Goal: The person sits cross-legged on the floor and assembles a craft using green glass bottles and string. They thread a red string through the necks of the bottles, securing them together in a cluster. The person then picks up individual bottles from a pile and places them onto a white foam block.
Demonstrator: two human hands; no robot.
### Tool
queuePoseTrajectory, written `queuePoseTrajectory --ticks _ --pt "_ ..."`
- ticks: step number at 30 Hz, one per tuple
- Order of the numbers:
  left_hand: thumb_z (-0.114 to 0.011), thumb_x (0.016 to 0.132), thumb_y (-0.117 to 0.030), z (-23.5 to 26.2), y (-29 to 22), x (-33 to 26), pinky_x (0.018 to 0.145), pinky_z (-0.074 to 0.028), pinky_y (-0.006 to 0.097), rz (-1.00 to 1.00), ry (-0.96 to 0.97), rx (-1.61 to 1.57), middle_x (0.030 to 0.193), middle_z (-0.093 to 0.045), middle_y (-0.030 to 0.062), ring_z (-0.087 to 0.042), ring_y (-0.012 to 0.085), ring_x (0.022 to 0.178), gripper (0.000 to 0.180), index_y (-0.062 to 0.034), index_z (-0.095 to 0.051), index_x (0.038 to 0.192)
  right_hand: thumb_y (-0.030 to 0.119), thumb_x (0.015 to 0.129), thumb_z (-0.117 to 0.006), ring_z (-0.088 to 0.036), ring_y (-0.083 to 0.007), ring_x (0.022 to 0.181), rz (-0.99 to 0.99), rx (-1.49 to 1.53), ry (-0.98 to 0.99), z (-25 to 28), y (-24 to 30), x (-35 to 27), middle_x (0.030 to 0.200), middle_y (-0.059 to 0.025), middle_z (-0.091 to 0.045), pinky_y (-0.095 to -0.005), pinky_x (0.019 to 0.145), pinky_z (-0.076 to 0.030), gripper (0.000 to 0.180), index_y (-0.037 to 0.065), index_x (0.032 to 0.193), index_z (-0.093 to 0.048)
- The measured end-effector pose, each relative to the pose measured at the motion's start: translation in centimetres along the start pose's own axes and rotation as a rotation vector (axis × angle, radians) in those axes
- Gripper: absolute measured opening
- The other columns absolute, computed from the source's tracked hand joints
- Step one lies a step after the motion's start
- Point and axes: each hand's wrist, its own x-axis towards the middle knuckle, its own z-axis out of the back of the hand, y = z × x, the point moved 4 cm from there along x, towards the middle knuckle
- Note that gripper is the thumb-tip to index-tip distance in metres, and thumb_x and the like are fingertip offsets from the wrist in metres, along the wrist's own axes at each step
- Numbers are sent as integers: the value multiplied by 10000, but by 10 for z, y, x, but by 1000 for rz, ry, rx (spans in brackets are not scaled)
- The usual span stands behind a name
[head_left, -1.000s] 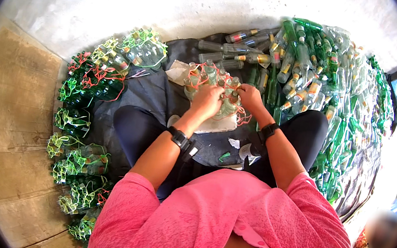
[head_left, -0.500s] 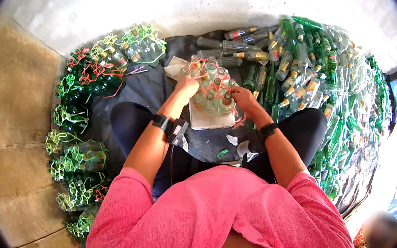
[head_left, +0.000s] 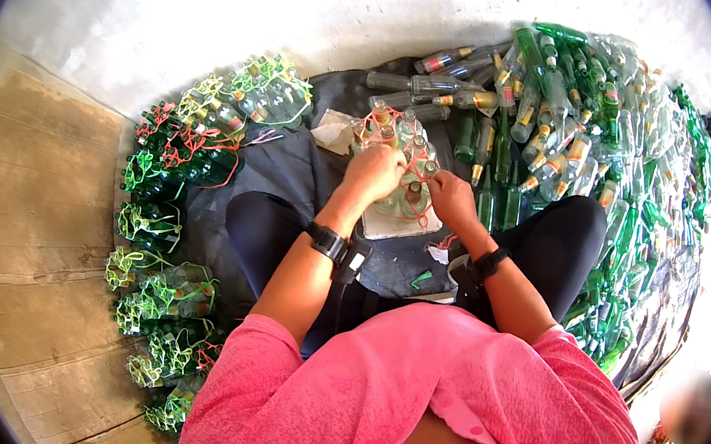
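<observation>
A cluster of clear glass bottles (head_left: 388, 201) stands upright between my hands on a white slab (head_left: 400, 228). Red cord (head_left: 421, 165) runs in loops around the bottle necks, and loose strands hang at the right side. My left hand (head_left: 376, 172) is closed over the left and middle necks, its fingertips at the cord. At the right edge of the cluster, my right hand (head_left: 453, 200) is closed in a pinch on the cord. The fingers partly hide the strands they grip.
Tied bottle bundles (head_left: 157, 287) with green, yellow and red cords line the left side. A large heap of loose green and clear bottles (head_left: 552, 113) lies right and behind. Dark sheeting (head_left: 279, 165) covers the ground. A cardboard piece (head_left: 333, 131) lies near the cluster.
My left hand has moved from the cluster's left edge over its middle. My right hand remains at the right edge. The whole view has shifted slightly.
</observation>
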Motion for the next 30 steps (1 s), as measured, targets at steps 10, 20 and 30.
queuePoseTrajectory --ticks 10,20,30 --pt "-680 949 -282 -28 0 6 790 -547 522 -75 95 43 888 -727 217 -714 414 873 219 -99 -798 971 284 981 -650 -695 -458 723 147 -112 -141 13 22 1 784 -229 -711 -559 657 -568 254 60 862 -633" --pt "-673 933 -226 -29 -13 12 754 -561 522 0 53 148 874 -742 178 -726 399 880 153 -109 -766 964 267 994 -654 -690 -468 765 164 -49 -106 13 21 4 805 -246 -702 -566 669 -553 243 46 899 -619" --pt "-645 936 -185 -33 -12 12 688 -564 493 -136 12 301 836 -738 136 -735 359 813 135 -111 -747 889 201 985 -628 -678 -439 928 214 -161 -58 19 6 -7 964 -196 -699 -536 807 -538 175 77 1033 -743"
